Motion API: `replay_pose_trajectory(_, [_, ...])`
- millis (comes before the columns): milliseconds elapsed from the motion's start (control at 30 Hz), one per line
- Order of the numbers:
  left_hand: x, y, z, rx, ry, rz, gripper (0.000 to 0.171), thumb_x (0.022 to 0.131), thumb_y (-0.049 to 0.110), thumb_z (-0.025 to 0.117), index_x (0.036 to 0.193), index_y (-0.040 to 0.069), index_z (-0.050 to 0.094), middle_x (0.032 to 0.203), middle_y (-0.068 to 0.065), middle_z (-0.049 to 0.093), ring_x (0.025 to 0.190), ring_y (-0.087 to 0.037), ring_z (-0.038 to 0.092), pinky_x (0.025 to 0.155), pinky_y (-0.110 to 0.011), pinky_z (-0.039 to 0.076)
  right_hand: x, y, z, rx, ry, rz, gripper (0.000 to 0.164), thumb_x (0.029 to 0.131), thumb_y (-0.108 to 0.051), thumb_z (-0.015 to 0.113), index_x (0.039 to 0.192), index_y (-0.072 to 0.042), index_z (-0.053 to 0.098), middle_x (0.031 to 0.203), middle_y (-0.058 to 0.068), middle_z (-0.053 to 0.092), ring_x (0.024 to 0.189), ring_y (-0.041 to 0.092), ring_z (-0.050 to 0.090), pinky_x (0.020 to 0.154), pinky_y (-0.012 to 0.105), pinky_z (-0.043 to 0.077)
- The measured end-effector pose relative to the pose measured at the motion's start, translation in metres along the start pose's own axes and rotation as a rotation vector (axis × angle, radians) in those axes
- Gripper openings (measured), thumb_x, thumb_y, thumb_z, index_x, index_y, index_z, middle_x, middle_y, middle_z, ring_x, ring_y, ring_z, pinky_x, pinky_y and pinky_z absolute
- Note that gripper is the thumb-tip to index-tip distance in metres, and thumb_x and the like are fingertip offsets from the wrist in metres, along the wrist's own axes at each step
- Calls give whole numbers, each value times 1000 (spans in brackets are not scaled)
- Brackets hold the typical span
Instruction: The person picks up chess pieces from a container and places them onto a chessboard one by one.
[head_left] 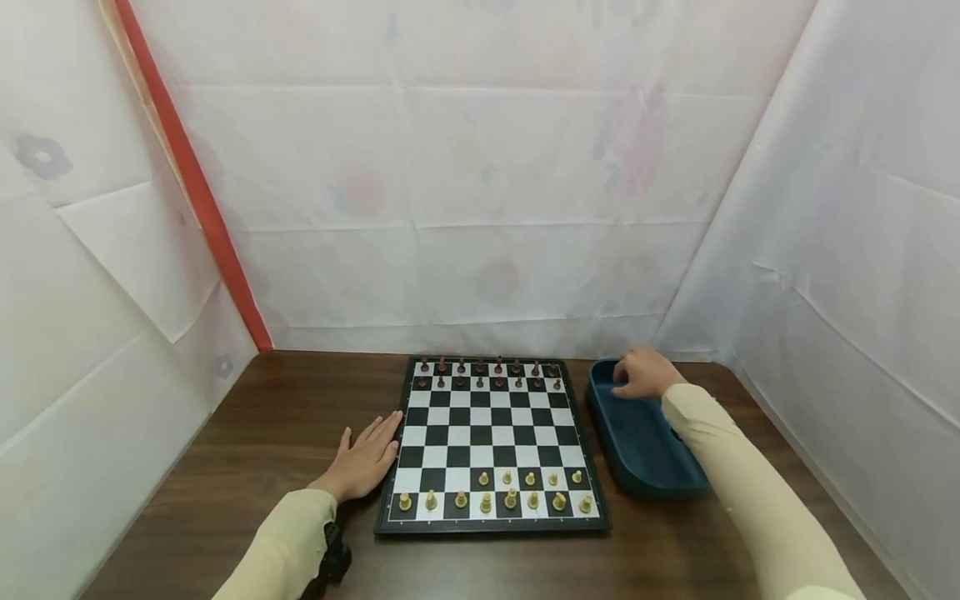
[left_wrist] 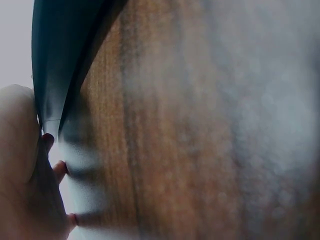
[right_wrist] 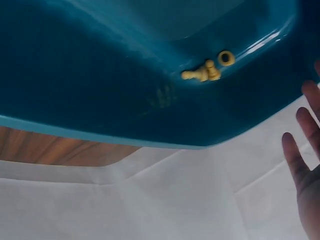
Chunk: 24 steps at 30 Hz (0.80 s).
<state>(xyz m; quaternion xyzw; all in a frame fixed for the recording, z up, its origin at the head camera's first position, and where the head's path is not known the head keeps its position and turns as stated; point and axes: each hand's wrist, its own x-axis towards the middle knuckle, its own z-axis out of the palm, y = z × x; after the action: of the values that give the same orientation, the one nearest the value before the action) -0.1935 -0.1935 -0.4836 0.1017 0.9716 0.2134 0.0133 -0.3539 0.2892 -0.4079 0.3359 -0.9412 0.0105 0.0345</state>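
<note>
A black-and-white chessboard (head_left: 491, 433) lies on the table. My left hand (head_left: 364, 458) rests with extended fingers against its left edge. Yellow chess pieces (head_left: 486, 502) fill the near row, with several yellow pawns (head_left: 530, 479) in front of them towards the right. Dark red pieces (head_left: 480, 382) stand in the two far rows. Over the far end of a blue tray (head_left: 656, 487) hovers my right hand (head_left: 647, 372); its fingers (right_wrist: 296, 160) look loosely extended and spread in the right wrist view. A few yellow pawns (right_wrist: 202, 73) lie in the tray's corner.
The brown wooden table (head_left: 300, 400) reaches back to a white patterned sheet (head_left: 480, 167), with more sheeting on both sides. A red strip (head_left: 198, 183) runs down the left corner. The tray stands close to the board's right edge.
</note>
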Motion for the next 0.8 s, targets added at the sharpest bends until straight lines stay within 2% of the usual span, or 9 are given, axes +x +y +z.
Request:
replay_pose_trajectory(133, [-3,1,2,-9,-5,-7,53,104,26,34,152,8,23,154,-14,26,141,-37,20,103,-70,-1,-2,11,13,9,-59,100,20,80,-31,75,85,-12,73,84,2,60,75,22,56,65,40,50])
replay_pose_trajectory(267, [-4,4,0,-15,4,-2,52,104,25,35,152,7,24,154,-13,27,141,-37,21,104,-69,0,0,15,20,14,-91,157,22,80,-27,75,90,-7,73,86,7,63,72,21,59,61,40,51])
replay_pose_trajectory(467, [-4,4,-1,2,9,-13,53,104,26,36,152,9,24,154,-12,27,141,-36,21,104,-69,1,3,19,26,-28,-112,257,17,80,-23,75,76,-7,70,73,6,62,60,20,57,55,43,50])
replay_pose_trajectory(667, [-2,5,-2,1,2,-11,53,104,27,36,152,9,24,155,-11,26,141,-35,21,104,-68,1,4,15,25,-67,-116,322,16,82,-19,73,75,-6,68,77,12,62,71,29,58,60,48,51])
replay_pose_trajectory(800, [-2,4,-2,6,5,-14,53,104,27,36,152,10,24,155,-11,27,141,-34,21,104,-68,1,5,8,28,-64,-123,349,12,85,-12,65,79,-2,68,79,18,64,76,36,59,63,52,50])
